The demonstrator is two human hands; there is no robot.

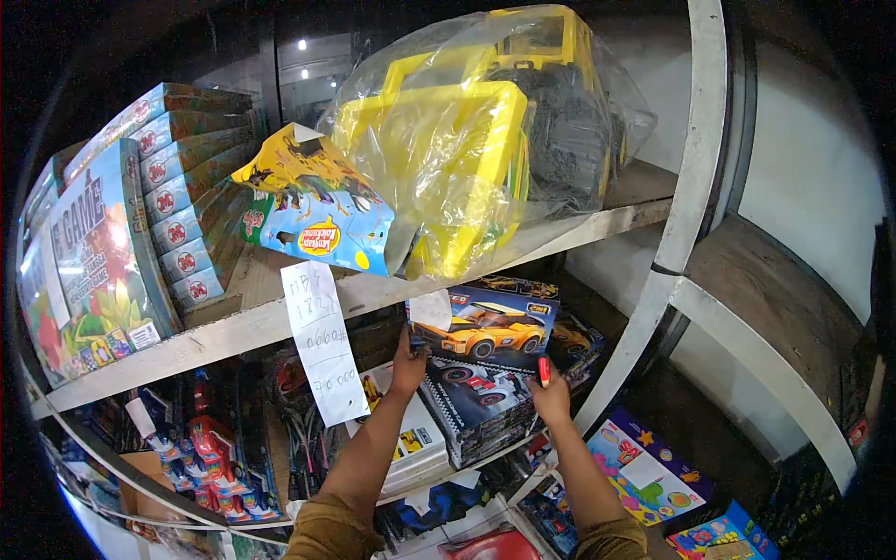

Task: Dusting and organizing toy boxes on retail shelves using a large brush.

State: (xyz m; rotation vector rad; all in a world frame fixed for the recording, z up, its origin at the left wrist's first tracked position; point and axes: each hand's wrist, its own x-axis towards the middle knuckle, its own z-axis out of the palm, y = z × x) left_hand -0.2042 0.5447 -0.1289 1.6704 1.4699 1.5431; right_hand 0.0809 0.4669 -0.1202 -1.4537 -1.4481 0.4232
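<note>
Nearest to the person, brown sleeves [331, 532] lead to two bare forearms stretched toward a shelving unit. The left hand [409, 366] has its fingers closed about the left edge of a blue box [490, 329] picturing a yellow car. The right hand [553, 397] grips a small red item [544, 371] near the lower right corner of that box; whether it also touches the cardboard, I cannot tell. The blue box is tilted atop a stack of dark boxes [476, 420], beneath the upper shelf. Left of the stack is a white box [417, 439]; farther left hang red packaged toys [213, 448]. Low on the right, colourful flat boxes [644, 476] lie side by side. The upper shelf [224, 350] has a white front edge, scuffed, and a brown board. A handwritten paper strip [322, 350] hangs down over that edge. The board carries piled game boxes [187, 219], a crumpled printed package [322, 219] and a large yellow toy vehicle [467, 112] in clear plastic. A white upright [702, 121] bounds the bay; beyond it stand a side shelf [779, 271] and a pale wall [821, 159].
</note>
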